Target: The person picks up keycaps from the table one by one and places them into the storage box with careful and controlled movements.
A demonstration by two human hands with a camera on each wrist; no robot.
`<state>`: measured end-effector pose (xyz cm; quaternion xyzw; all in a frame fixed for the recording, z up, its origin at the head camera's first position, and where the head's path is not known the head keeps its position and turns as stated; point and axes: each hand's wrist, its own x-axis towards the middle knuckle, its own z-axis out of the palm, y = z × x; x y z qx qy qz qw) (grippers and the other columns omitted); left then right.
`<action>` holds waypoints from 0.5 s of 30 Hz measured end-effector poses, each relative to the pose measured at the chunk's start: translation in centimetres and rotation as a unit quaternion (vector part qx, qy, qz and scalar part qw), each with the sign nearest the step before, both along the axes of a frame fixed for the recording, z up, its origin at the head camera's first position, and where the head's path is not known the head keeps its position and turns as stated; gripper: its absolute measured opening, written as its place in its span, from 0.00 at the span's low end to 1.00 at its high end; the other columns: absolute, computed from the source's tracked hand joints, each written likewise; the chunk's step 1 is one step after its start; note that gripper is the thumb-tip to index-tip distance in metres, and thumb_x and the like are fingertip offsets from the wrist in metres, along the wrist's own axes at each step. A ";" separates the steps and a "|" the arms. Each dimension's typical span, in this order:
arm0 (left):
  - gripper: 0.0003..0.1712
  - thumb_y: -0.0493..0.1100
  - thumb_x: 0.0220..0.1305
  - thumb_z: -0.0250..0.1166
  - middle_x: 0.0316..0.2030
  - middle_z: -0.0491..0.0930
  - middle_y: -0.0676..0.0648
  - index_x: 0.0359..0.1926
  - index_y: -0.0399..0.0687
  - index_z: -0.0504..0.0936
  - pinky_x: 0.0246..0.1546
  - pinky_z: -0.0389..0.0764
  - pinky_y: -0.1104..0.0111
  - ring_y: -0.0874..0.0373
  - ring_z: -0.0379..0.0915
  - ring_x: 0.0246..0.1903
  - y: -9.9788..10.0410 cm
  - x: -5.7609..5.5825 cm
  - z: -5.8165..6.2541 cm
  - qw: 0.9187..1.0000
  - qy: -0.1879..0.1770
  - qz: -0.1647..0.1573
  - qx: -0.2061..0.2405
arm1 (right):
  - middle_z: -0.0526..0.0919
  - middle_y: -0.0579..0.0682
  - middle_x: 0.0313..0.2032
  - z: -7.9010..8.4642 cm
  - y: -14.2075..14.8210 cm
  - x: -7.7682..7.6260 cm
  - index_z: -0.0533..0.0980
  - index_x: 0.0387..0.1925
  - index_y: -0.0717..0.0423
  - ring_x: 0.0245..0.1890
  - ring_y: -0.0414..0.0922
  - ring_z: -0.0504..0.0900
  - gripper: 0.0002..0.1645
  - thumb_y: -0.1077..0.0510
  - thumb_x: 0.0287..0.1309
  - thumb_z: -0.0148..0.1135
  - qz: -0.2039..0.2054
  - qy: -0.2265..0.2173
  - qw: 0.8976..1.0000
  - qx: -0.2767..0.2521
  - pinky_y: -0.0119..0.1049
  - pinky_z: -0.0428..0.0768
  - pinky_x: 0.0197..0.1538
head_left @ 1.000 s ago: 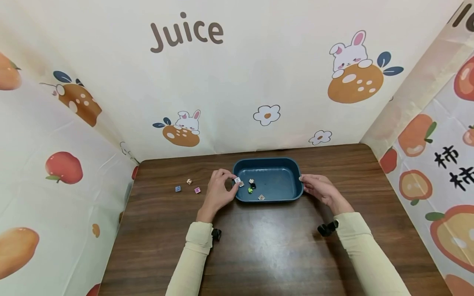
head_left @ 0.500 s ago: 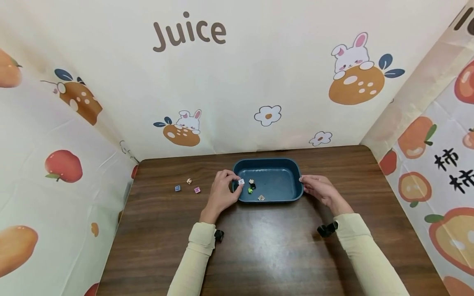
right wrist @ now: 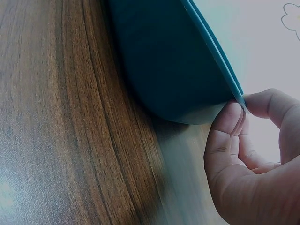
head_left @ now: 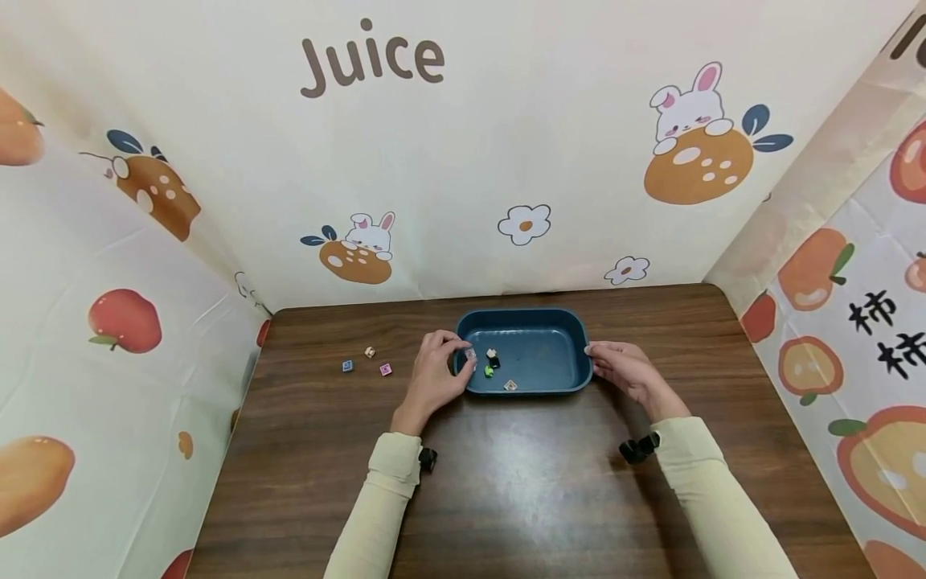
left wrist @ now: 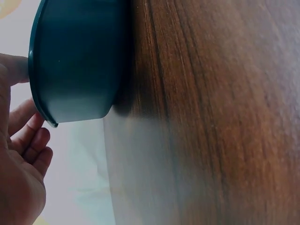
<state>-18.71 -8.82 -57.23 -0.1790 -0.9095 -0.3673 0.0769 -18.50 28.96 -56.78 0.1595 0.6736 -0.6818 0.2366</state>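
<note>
A dark blue rectangular tray (head_left: 535,392) stands on the table between my hands. Over its left rim reaches my left hand (head_left: 436,374), thumb and index finger bent toward each other around a small, blurred whitish block (head_left: 470,354). In the left wrist view, the tray's outer wall (left wrist: 77,61) hides the fingertips and the block. My right hand (head_left: 628,371) pinches the tray's right rim between thumb and fingers, clearly seen in the right wrist view (right wrist: 248,154). Inside the tray, on its left side, lie a black-and-cream piece (head_left: 494,361), a bright green piece (head_left: 489,371) and a beige piece (head_left: 510,385).
Left of the tray, a blue block (head_left: 347,366), a beige block (head_left: 370,352) and a pink block (head_left: 386,369) lie on the brown wooden table (head_left: 521,498). A printed cloth backdrop (head_left: 463,161) rises behind the table and along both sides.
The left hand has moved slightly right, bringing the whitish block from the tray's left rim to just inside it. The block now looks blurred. The right hand keeps its place on the rim.
</note>
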 end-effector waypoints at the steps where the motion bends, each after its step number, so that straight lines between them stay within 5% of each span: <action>1: 0.18 0.47 0.65 0.75 0.52 0.80 0.45 0.52 0.43 0.90 0.60 0.79 0.49 0.47 0.71 0.58 -0.2 0.0 0.0 1.000 0.003 0.000 0.002 | 0.87 0.35 0.39 0.0 0.0 0.0 0.72 0.68 0.69 0.37 0.29 0.83 0.29 0.54 0.76 0.61 0.000 0.000 1.000 -0.002 0.24 0.86 0.46; 15: 0.19 0.48 0.67 0.73 0.52 0.80 0.46 0.55 0.45 0.88 0.62 0.76 0.48 0.46 0.71 0.59 -4.1 0.7 -0.4 0.999 0.000 0.050 0.000 | 0.86 0.34 0.38 0.4 -0.4 0.2 0.77 0.64 0.65 0.38 0.29 0.83 0.24 0.54 0.74 0.62 0.002 0.004 1.000 0.003 0.23 0.85 0.47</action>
